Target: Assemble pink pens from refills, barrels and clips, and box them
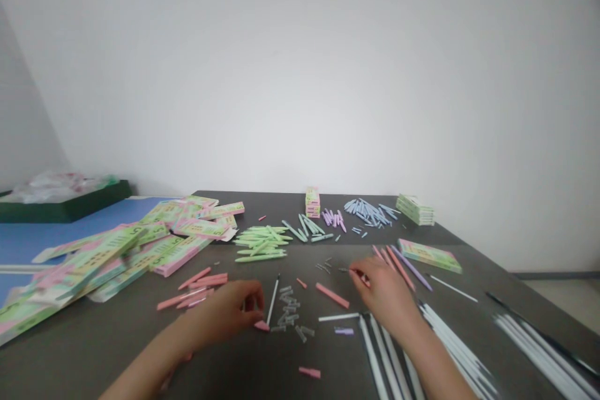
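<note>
The dark grey table filled the low half of the view. At 5 o'clock lay long white sticks, and one pink cap lay at 6.

The left hand rested on the table at 7 o'clock. Its fingers were bent down. A second pink cap sat right at the fingertips, but I could not tell if they gripped it. One white stick lay just beside that hand.

The right hand was at 4 o'clock. Its fingertips were pressed together, pinching a pink bit.

Between the hands lay small grey bits and a pink tube. More pink tubes lay at 8 o'clock.

Farther off were green pens, with flat boxes piled at 9 o'clock. One box lay at 3.

At the far edge were purple pens, blue pens and a stack of boxes.

A blue top and a green tray were far left. A plain white wall stood behind it all.
</note>
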The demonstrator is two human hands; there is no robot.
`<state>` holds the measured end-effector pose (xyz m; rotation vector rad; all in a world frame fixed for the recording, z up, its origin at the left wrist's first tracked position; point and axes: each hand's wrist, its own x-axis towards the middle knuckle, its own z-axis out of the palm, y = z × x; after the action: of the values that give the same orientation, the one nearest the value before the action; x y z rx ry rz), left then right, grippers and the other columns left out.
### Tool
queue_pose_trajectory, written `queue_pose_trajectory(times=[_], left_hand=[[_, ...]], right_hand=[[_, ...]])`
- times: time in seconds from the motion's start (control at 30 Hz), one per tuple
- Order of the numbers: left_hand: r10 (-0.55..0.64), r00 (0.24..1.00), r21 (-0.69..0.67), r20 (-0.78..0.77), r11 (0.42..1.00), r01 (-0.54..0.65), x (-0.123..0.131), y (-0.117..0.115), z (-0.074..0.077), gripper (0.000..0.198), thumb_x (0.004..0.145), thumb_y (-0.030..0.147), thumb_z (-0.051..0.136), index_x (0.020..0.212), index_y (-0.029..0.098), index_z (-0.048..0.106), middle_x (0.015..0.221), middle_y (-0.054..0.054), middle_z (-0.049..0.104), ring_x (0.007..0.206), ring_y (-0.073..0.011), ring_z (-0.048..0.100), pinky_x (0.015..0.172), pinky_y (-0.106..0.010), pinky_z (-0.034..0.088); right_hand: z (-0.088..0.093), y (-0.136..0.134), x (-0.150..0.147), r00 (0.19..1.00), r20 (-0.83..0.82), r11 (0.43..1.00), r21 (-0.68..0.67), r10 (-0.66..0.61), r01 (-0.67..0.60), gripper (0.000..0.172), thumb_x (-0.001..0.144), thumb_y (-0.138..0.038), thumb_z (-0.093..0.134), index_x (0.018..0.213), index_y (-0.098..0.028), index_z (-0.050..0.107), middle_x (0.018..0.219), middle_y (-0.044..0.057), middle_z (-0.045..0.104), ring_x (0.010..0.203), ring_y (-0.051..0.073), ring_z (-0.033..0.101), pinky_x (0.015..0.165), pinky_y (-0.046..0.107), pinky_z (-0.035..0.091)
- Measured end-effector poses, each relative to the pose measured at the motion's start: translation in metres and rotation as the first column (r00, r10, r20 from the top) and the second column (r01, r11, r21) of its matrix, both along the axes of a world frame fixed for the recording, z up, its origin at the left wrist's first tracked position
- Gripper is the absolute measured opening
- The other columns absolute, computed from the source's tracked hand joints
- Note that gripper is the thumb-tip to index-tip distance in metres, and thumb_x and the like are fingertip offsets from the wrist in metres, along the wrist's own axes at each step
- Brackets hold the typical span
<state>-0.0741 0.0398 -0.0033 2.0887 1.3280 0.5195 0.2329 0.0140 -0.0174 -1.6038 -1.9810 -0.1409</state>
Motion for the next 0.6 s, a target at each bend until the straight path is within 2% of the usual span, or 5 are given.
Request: queue_pose_trajectory(times=[0.13,0.27,0.4,0.5,0.6], left_hand=[[-0.025,0.996,0.069,-0.083,0.997,0.031,0.010,-0.002,-0.013,0.013,0.069,0.021,0.056,0.072,0.026,0.067,0.071,-0.001,0.066,0.066,-0.0209,0.057,0.059,-0.028,0.033],[-0.014,0.990,0.112,-0.137,0.993,0.029,0.002,-0.005,-0.013,0.020,0.072,0.016,0.049,0.075,0.027,0.066,0.079,-0.002,0.065,0.074,-0.0215,0.058,0.065,-0.029,0.034],[0.022,0.989,0.172,-0.146,0.985,0.003,-0.028,-0.001,0.002,0.013,0.074,0.024,0.053,0.070,0.026,0.065,0.074,0.000,0.064,0.071,-0.0195,0.055,0.066,-0.027,0.034],[0.115,0.990,0.116,-0.084,0.988,-0.105,-0.061,0.008,0.016,0.020,0.075,0.038,0.056,0.064,0.021,0.060,0.059,0.002,0.055,0.058,-0.0164,0.047,0.056,-0.024,0.031],[0.128,0.988,0.025,-0.085,0.992,-0.127,-0.089,0.012,0.022,0.030,0.075,0.044,0.055,0.058,0.020,0.055,0.052,0.004,0.046,0.053,-0.0136,0.041,0.051,-0.023,0.028]], right_hand=[[-0.001,-0.005,-0.008,0.999,0.030,0.999,-0.052,0.016,-0.015,0.020,0.084,-0.016,0.049,0.077,-0.022,0.067,0.076,0.005,0.065,0.079,0.022,0.059,0.069,0.031,0.045],[0.000,-0.010,-0.015,0.998,0.056,0.994,-0.101,0.043,-0.037,0.020,0.083,-0.015,0.049,0.073,-0.022,0.065,0.076,0.004,0.064,0.079,0.022,0.059,0.068,0.031,0.044],[-0.002,-0.014,-0.020,0.993,0.074,0.991,-0.100,0.095,-0.088,0.021,0.086,-0.019,0.049,0.071,-0.023,0.063,0.074,0.004,0.064,0.076,0.022,0.059,0.065,0.031,0.044],[-0.010,-0.016,-0.024,0.987,0.062,0.987,-0.064,0.148,-0.144,0.020,0.087,-0.022,0.048,0.077,-0.026,0.064,0.073,0.004,0.064,0.074,0.023,0.059,0.067,0.034,0.045],[-0.020,-0.016,-0.027,0.980,0.045,0.981,-0.047,0.193,-0.191,0.019,0.087,-0.022,0.047,0.084,-0.029,0.064,0.074,0.004,0.064,0.074,0.023,0.060,0.067,0.036,0.044]])
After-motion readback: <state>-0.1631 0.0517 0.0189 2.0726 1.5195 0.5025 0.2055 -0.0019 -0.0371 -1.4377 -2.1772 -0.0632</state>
